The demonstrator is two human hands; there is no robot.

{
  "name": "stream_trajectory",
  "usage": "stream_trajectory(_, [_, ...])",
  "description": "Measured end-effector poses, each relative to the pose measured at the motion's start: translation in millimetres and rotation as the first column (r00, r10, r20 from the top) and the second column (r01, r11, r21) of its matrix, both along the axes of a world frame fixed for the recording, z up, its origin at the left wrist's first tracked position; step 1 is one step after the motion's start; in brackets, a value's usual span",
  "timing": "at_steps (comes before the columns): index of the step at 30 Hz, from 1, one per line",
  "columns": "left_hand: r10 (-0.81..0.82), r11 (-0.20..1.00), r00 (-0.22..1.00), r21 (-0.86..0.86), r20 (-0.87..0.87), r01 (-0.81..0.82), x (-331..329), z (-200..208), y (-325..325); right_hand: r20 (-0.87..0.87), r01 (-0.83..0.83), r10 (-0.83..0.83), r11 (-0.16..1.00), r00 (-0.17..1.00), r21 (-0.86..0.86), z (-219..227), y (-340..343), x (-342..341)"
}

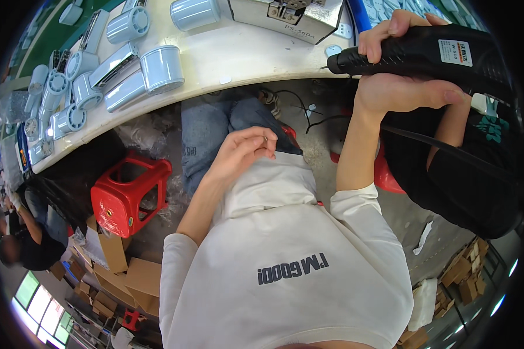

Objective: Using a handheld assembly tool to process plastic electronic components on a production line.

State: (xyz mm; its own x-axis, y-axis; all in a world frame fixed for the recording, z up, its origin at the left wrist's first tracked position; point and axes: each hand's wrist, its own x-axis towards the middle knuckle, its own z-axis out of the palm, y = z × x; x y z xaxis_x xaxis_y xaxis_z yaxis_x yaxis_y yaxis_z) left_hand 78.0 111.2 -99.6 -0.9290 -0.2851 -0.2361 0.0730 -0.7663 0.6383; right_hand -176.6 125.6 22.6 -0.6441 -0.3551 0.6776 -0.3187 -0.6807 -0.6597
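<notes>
The right grip [399,93] wraps around a black power tool [413,53] over the right side of the desk [206,63] in the head view, its bit apparently free of any part, while the left grip [244,150] curls near the lap — whether around something small, I cannot tell. Pale-blue housings [161,68] lie leftward, how many finished unclear, and a metal box [285,20] stands between — probably the main obstacle.

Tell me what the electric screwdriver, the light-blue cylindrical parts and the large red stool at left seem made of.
Electric screwdriver: probably hard plastic, matte black, with ridges near its front. Light-blue cylindrical parts: likely rigid plastic, given their smooth, glossy highlights. Large red stool: apparently moulded plastic, shiny, with rounded cut-outs.
</notes>
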Motion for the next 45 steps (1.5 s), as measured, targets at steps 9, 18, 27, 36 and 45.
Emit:
stream_trajectory(9, [0.148,0.926,0.987,0.358,-0.055,-0.119,1,68,6,-0.008,0.016,-0.016,0.999,1.0,0.035,-1,0,-2])
stream_trajectory(18, [0.278,0.906,0.946,0.372,-0.167,-0.201,-20,112,-4,0.022,0.113,-0.117,0.983,0.993,0.144,11,1,9])
stream_trajectory(27, [0.364,0.757,0.694,-0.237,-0.621,-0.609,-115,202,-85,0.15,0.072,-0.091,0.989,0.984,0.127,17,1,20])
stream_trajectory(36, [0.097,-0.393,0.883,-0.833,-0.459,-0.389,-211,189,-197,0.194,-0.015,-0.004,0.995,0.981,0.097,13,-2,19])
stream_trajectory(45, [0.557,-0.658,0.697,-0.752,-0.452,0.038,-145,160,-413,0.242,0.004,-0.021,0.998,0.97,0.07,11,-4,22])
